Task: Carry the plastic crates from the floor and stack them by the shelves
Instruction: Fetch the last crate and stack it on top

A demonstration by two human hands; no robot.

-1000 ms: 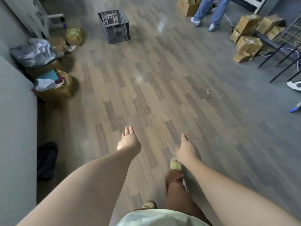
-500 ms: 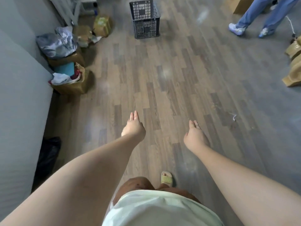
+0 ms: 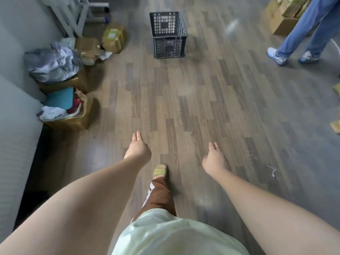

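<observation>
Hands out front, both empty: left hand (image 3: 138, 150) and right hand (image 3: 214, 160) reach forward with fingers loose and straight, gripping nothing. Crate (image 3: 168, 35) stands upright on the wood floor (image 3: 211, 100), well ahead of the fingertips and apart from them. Boxes (image 3: 71, 115) of clutter sit off beyond the left fingers; another person's legs (image 3: 303, 32) stand far beyond the right ones.

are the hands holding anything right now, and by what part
Nothing is held. The left hand and right hand are both empty, fingers relaxed; the grey crate sits untouched on the floor ahead.
</observation>
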